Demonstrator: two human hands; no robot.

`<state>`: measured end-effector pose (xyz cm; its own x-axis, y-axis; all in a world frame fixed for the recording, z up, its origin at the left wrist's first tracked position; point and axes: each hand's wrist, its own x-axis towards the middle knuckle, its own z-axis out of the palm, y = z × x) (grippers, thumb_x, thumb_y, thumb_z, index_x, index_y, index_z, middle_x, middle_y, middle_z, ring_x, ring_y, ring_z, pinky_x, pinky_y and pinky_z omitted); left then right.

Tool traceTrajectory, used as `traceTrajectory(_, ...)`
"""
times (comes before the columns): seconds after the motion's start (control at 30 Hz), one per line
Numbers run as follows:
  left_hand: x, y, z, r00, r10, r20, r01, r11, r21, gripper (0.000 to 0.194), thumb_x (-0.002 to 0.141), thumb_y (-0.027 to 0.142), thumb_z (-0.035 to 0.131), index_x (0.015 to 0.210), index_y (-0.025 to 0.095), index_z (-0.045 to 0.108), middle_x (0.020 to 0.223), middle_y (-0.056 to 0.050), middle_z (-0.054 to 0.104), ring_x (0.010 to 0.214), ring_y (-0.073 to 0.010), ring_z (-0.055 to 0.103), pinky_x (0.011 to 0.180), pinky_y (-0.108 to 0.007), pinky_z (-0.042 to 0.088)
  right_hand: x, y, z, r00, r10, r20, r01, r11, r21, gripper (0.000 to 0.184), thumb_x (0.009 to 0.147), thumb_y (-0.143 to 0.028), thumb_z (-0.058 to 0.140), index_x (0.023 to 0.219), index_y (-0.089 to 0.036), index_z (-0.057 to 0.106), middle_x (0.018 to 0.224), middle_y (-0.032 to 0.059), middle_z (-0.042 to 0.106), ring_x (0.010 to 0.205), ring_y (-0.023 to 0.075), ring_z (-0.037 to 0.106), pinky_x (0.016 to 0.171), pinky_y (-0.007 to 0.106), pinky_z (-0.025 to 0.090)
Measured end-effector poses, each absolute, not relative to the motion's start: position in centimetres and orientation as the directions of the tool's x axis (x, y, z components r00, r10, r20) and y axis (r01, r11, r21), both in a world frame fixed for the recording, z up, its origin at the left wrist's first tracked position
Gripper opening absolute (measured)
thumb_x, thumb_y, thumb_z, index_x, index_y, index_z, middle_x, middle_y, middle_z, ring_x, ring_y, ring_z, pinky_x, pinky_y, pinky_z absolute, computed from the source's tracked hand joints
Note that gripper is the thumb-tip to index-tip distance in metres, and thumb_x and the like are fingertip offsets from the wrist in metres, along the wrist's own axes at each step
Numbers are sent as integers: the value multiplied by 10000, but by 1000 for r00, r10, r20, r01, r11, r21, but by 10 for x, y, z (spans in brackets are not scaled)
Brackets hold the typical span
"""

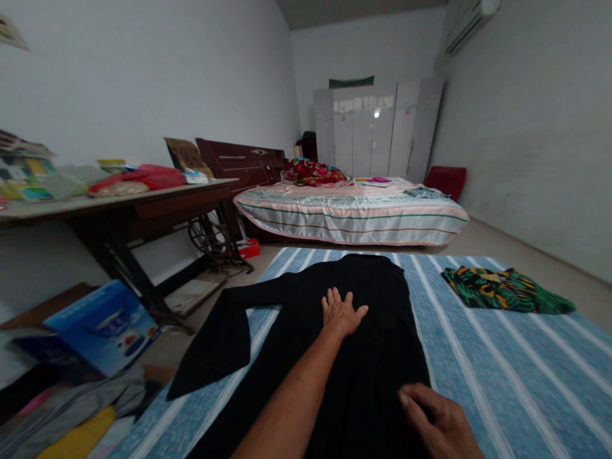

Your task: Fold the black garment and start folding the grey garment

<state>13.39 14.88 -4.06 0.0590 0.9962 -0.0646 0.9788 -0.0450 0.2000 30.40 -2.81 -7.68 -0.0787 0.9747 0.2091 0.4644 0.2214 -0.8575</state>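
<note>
A long-sleeved black garment [373,357] lies spread on a blue-and-white striped bed cover [459,357]. Its left sleeve [215,338] is stretched out and bent downward; at the right side no sleeve shows. My left hand [342,312] rests palm down on the upper part of the garment, fingers spread. At the garment's lower right edge is my right hand [440,417], its thumb and fingers curled together. Whether fabric is pinched between them is hidden. Off to the right lies a folded green, black and yellow patterned cloth [507,290].
Beyond stands a second bed [349,213] with a red floral bundle [315,172]. An old treadle sewing table [138,201] holding bags runs along the left wall. Below it are a blue box [105,325] and a clothes pile [90,408]. A wardrobe [368,131] stands at the back.
</note>
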Motion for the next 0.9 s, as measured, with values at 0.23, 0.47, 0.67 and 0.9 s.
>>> traceTrajectory(0.23,135,148,-39,58,996,-64,978,-44,204,766,797,706,288,1394,232,370,1520,-132,186,1396,-343,76,1098,-503,91,304,-30,-74,-77,971,228,465,237,-853,344,845,-467,480,702,-219,672,653,0,649,613,144,614,563,175,474)
traceTrajectory(0.47,135,146,-36,56,995,-86,978,-37,205,768,801,699,284,1400,226,361,1525,-121,178,1397,-341,71,1098,-503,88,302,-30,-74,-46,971,234,415,231,-880,375,827,-514,493,702,-213,678,614,-2,620,575,136,584,529,179,461)
traceTrajectory(0.67,135,148,-39,61,995,-79,977,-43,207,772,798,708,277,1396,229,367,1522,-128,180,1397,-342,66,1100,-505,84,299,-32,-68,3,974,225,416,204,-886,385,824,-527,486,683,-220,671,620,-1,624,586,143,586,540,188,469)
traceTrajectory(0.9,135,149,-40,57,995,-85,979,-39,198,767,800,707,278,1400,235,355,1528,-113,166,1399,-339,61,1100,-506,84,304,-29,-73,-68,972,226,454,232,-860,373,833,-499,479,698,-214,678,662,11,661,612,153,618,560,190,486)
